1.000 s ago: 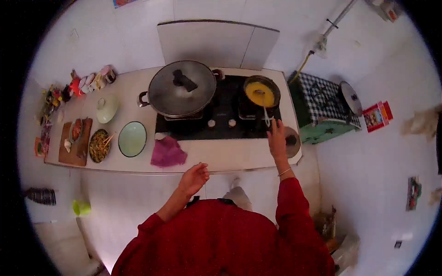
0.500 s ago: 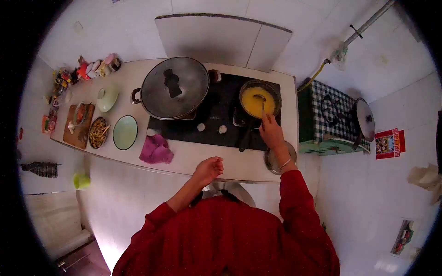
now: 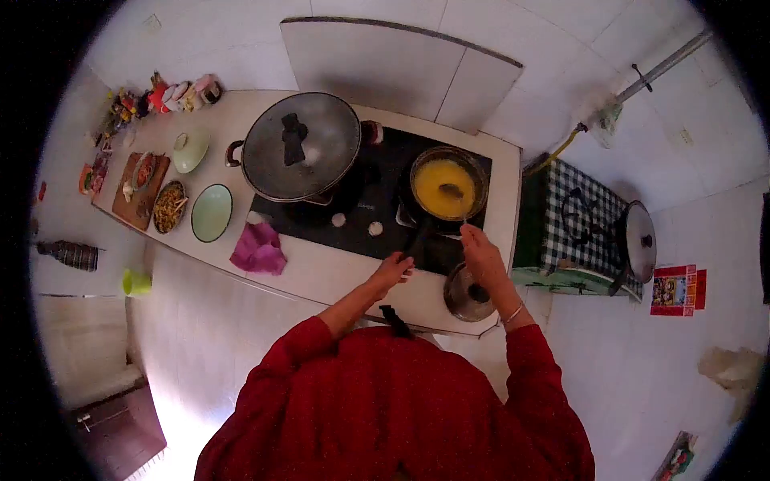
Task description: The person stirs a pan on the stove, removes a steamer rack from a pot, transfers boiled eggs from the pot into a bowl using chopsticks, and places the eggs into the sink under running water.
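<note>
My right hand (image 3: 484, 260) is closed on the thin handle of a ladle (image 3: 451, 191), whose bowl end sits in thick yellow liquid (image 3: 434, 175). That liquid fills much of a dark saucepan (image 3: 484, 191) on the right side of the black cooktop (image 3: 353, 228). At the end of the saucepan's black handle (image 3: 420, 239), my left hand (image 3: 391, 271) has its fingers curled around the grip. A glass lid (image 3: 459, 298) with a dark knob lies on the counter just below my right hand.
A large lidded wok (image 3: 265, 152) stands on the left burner. Left of it are a purple cloth (image 3: 258, 248), a pale green bowl (image 3: 212, 213), a dish of food (image 3: 169, 208) and a cutting board (image 3: 132, 200). A checked cloth (image 3: 585, 212) covers the stand at right.
My left hand has moved up and right from the counter's front edge to the saucepan handle. My right hand has shifted down and slightly right, bringing the ladle lower in the pan.
</note>
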Motion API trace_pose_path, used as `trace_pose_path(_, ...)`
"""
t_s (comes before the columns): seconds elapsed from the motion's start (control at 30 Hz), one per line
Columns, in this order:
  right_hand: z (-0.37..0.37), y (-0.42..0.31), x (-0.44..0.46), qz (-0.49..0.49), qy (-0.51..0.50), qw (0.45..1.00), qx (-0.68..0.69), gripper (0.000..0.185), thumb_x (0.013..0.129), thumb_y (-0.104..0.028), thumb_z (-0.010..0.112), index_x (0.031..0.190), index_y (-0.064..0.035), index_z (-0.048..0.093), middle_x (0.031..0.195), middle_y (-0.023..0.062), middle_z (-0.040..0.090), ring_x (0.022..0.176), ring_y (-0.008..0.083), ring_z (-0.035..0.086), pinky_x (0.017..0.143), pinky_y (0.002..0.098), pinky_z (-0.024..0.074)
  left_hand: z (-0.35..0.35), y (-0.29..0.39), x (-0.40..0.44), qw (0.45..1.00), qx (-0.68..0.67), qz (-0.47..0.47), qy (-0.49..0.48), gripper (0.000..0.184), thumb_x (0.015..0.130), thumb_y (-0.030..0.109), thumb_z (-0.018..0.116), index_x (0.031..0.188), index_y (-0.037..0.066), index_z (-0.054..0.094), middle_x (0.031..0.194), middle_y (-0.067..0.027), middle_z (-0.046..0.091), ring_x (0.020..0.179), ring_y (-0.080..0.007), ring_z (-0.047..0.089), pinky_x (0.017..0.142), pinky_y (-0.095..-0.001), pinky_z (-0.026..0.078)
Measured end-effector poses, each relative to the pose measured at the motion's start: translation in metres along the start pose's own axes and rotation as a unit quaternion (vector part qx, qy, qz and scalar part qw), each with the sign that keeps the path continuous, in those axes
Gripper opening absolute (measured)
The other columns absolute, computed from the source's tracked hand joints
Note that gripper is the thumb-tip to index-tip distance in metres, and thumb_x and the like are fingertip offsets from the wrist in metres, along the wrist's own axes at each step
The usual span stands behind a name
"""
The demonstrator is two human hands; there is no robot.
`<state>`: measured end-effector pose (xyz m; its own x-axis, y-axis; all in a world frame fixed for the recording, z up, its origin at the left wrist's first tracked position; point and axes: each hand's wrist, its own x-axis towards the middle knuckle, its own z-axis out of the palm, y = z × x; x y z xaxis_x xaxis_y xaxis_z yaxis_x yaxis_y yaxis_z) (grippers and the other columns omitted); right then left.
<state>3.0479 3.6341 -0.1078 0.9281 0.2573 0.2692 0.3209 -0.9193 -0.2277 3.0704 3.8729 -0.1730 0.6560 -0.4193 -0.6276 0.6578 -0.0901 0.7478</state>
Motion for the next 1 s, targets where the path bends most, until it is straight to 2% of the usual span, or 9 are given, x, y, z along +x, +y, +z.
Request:
trace_pose_path(0.07,0.002,0.016,0.009,0.024,0.013,0.999,0.031,0.032,0.086,-0.006,0.051,0.117,-0.0014,0.048,0.113,0.0183,0.053,0.093,0.0342,0.058,0.075,0.0375,0.0515,0.003,-0.009,0.012,0.997,-0.072,-0.018,-0.032,0.037,0.089,0.035,0.051,0.108,0.004,0.045,0.092,-0.01,0.056,0.074,-0.0169,0.057,0.062,-0.0294,0.047)
trace_pose_path(0.17,0.027,0.033,0.027,-0.019,0.058,0.998,0.035,0.036,0.084,-0.004,0.051,0.12,-0.0017,0.046,0.114,0.0185,0.053,0.095,0.0337,0.058,0.078,0.038,0.051,0.005,-0.015,0.017,0.999,-0.043,-0.001,0.002,0.029,0.09,0.034,0.051,0.092,0.006,0.046,0.07,-0.0043,0.051,0.051,-0.0114,0.046,0.044,-0.025,0.037)
trace_pose_path(0.27,0.019,0.019,0.029,-0.062,0.047,0.993,0.086,0.034,0.083,-0.001,0.052,0.116,-0.0006,0.049,0.111,0.0191,0.055,0.094,0.0343,0.058,0.076,0.0374,0.0512,0.0,-0.016,0.022,0.999,0.014,-0.018,-0.023,0.057,0.09,0.04,0.052,0.124,-0.003,0.035,0.067,-0.0035,0.049,0.056,-0.0123,0.044,0.048,-0.0289,0.038)
trace_pose_path(0.47,-0.004,0.057,0.004,-0.061,0.028,0.995,0.071,0.028,0.085,-0.002,0.05,0.113,-0.0011,0.051,0.11,0.0188,0.056,0.093,0.035,0.058,0.077,0.0375,0.0505,0.012,-0.004,0.008,0.998,-0.003,-0.019,0.055,0.037,0.088,0.043,0.053,0.09,0.006,0.05,0.069,-0.0015,0.045,0.058,-0.0111,0.039,0.049,-0.0251,0.032)
trace_pose_path(0.6,0.012,0.041,0.032,0.013,0.005,0.996,0.092,0.026,0.086,-0.004,0.048,0.112,-0.0015,0.052,0.11,0.0185,0.056,0.095,0.0353,0.058,0.08,0.0386,0.0495,0.007,0.001,0.005,0.999,0.028,-0.023,0.012,0.04,0.086,0.046,0.056,0.092,0.007,0.051,0.071,-0.0017,0.045,0.06,-0.0107,0.039,0.05,-0.0252,0.032)
trace_pose_path(0.8,-0.005,0.047,-0.006,-0.085,0.01,0.993,0.079,0.026,0.086,-0.006,0.049,0.111,-0.0011,0.053,0.111,0.0195,0.055,0.095,0.0354,0.057,0.079,0.039,0.0493,0.009,-0.002,0.009,0.999,0.005,-0.005,0.032,0.033,0.087,0.039,0.056,0.085,0.007,0.051,0.066,-0.0003,0.046,0.052,-0.0091,0.039,0.045,-0.024,0.033)
trace_pose_path(0.87,-0.009,0.049,0.005,0.098,-0.002,0.949,0.298,0.026,0.085,-0.005,0.049,0.111,-0.0006,0.053,0.11,0.0194,0.056,0.095,0.0351,0.058,0.079,0.0383,0.0497,0.005,-0.009,0.013,1.0,0.015,-0.001,0.022,0.033,0.087,0.038,0.056,0.085,0.006,0.05,0.066,-0.0005,0.047,0.052,-0.009,0.04,0.044,-0.0241,0.033)
trace_pose_path(0.93,-0.003,0.051,0.02,0.111,0.01,0.947,0.3,0.027,0.085,-0.004,0.05,0.111,-0.0001,0.053,0.11,0.0192,0.056,0.094,0.035,0.058,0.078,0.0378,0.05,0.008,-0.01,0.013,1.0,0.008,-0.009,0.029,0.036,0.086,0.043,0.056,0.087,0.007,0.05,0.066,0.0,0.045,0.054,-0.0102,0.039,0.046,-0.0255,0.031)
trace_pose_path(1.0,0.015,0.045,0.032,-0.055,0.042,0.994,0.088,0.028,0.085,-0.004,0.05,0.112,0.0004,0.053,0.11,0.0188,0.056,0.095,0.0352,0.058,0.079,0.0373,0.05,0.007,-0.009,0.012,0.999,0.007,-0.01,0.031,0.037,0.085,0.045,0.056,0.088,0.008,0.051,0.065,0.0004,0.044,0.054,-0.0109,0.038,0.047,-0.0262,0.031)
